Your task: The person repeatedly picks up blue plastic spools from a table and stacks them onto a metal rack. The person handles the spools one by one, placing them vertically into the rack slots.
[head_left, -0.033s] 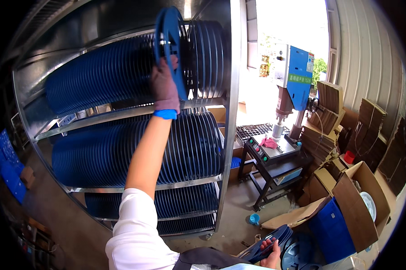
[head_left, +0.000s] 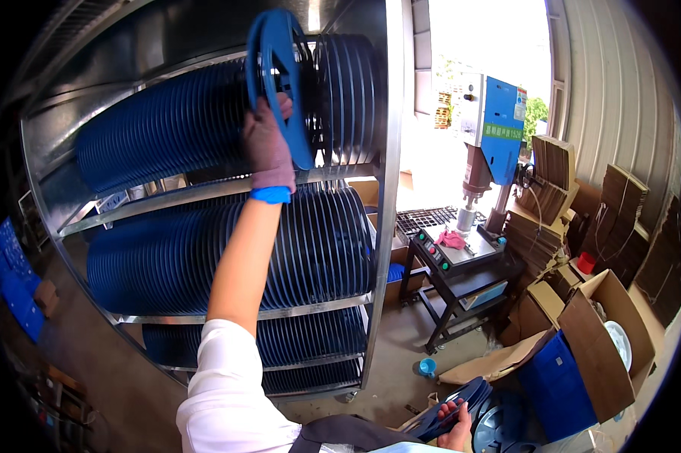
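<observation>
My left hand (head_left: 268, 147), in a mauve glove with a blue band at the wrist, is closed on a blue plastic reel (head_left: 301, 143) at the top tier of a metal rack. That reel stands on edge, tilted, in a gap between the rows of upright blue discs (head_left: 182, 113) on that tier. Low at the right, my right hand (head_left: 455, 429) has its fingers curled on a small stack of blue reels (head_left: 470, 394) held near my body. Part of this stack is hidden at the lower edge.
The rack's metal post (head_left: 389, 151) rises right of the discs; lower tiers hold more discs (head_left: 227, 249). A blue and white press (head_left: 499, 121) stands on a black wheeled table (head_left: 469, 291). Open cardboard boxes (head_left: 597, 355), a blue cup (head_left: 427, 368) and more reels (head_left: 499, 426) lie at the right.
My left hand has shifted slightly to the left, and the reel's top has swung left with it. My right hand and its stack look nearly the same.
</observation>
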A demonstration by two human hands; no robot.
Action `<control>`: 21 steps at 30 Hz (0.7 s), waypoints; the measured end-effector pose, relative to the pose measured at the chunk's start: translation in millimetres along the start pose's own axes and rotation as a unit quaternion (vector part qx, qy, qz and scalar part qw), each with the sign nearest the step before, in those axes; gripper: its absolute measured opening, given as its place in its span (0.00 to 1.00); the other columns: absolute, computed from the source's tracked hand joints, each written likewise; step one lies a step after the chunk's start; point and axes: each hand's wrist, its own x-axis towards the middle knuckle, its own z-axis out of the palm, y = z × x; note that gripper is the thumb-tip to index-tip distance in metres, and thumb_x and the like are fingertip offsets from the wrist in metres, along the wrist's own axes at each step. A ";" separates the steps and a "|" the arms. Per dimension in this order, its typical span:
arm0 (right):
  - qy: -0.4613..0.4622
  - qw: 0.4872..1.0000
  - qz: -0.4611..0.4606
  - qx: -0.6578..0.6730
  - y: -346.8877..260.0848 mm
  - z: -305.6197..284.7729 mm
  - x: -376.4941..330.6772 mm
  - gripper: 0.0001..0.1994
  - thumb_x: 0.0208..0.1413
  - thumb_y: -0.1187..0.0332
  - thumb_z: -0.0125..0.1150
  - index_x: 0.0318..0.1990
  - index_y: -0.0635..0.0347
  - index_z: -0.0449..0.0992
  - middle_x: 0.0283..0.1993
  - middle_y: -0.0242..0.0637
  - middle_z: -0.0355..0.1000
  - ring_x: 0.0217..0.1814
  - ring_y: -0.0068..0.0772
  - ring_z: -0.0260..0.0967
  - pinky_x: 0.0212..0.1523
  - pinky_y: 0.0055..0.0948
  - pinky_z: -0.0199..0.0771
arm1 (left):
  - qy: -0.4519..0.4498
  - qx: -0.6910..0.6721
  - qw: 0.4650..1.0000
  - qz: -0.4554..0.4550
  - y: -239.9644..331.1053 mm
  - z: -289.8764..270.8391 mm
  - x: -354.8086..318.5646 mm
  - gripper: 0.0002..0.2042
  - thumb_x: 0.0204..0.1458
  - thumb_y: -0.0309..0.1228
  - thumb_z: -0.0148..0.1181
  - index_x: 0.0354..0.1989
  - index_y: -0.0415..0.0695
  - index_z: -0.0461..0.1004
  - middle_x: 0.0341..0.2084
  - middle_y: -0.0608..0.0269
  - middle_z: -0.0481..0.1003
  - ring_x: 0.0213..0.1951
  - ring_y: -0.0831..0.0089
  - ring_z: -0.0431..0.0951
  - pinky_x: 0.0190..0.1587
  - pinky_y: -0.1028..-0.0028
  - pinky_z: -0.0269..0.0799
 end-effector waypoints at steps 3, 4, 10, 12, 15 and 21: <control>0.006 1.000 -0.007 0.000 -3.5 10.6 -7.9 0.15 0.60 0.56 0.55 0.47 0.54 0.68 0.36 0.37 0.74 0.34 0.34 0.73 0.32 0.31 0.75 | -0.008 0.014 1.000 0.014 20.0 -16.8 -2.6 0.21 0.61 0.46 0.45 0.46 0.39 0.73 0.31 0.61 0.78 0.35 0.72 0.76 0.45 0.73 0.70; 0.007 1.000 -0.010 -0.002 -5.2 14.9 -11.0 0.15 0.60 0.56 0.55 0.47 0.54 0.68 0.35 0.37 0.74 0.34 0.34 0.73 0.32 0.31 0.75 | -0.022 0.037 0.999 0.029 23.5 -22.7 -2.6 0.20 0.61 0.45 0.45 0.46 0.39 0.73 0.29 0.61 0.77 0.34 0.73 0.76 0.43 0.74 0.70; -0.006 1.000 0.002 -0.013 -2.1 23.6 -13.3 0.14 0.60 0.57 0.54 0.47 0.55 0.69 0.35 0.38 0.75 0.33 0.34 0.74 0.31 0.30 0.75 | -0.010 0.040 0.999 -0.004 27.9 -16.1 0.1 0.19 0.62 0.46 0.44 0.42 0.44 0.76 0.26 0.63 0.75 0.33 0.75 0.71 0.42 0.71 0.66; -0.006 1.000 0.003 -0.014 -0.3 26.1 -14.0 0.14 0.60 0.58 0.54 0.47 0.55 0.69 0.35 0.38 0.75 0.33 0.35 0.74 0.30 0.30 0.75 | -0.035 0.032 0.999 -0.019 23.1 -15.3 5.9 0.19 0.62 0.45 0.43 0.43 0.44 0.76 0.27 0.63 0.75 0.33 0.75 0.72 0.42 0.71 0.66; -0.001 1.000 -0.003 -0.015 -0.6 29.0 -18.6 0.13 0.60 0.58 0.55 0.47 0.55 0.69 0.34 0.38 0.75 0.32 0.35 0.74 0.30 0.31 0.75 | -0.042 0.011 0.999 -0.003 22.5 -2.8 4.8 0.18 0.62 0.42 0.45 0.42 0.40 0.74 0.23 0.65 0.75 0.29 0.78 0.72 0.37 0.78 0.69; -0.004 1.000 -0.011 0.002 0.0 25.3 -17.6 0.12 0.60 0.59 0.54 0.45 0.55 0.68 0.34 0.39 0.74 0.32 0.34 0.74 0.29 0.30 0.75 | -0.044 0.018 0.999 -0.021 21.3 18.7 7.5 0.16 0.63 0.41 0.45 0.40 0.42 0.75 0.30 0.66 0.76 0.33 0.78 0.73 0.43 0.74 0.66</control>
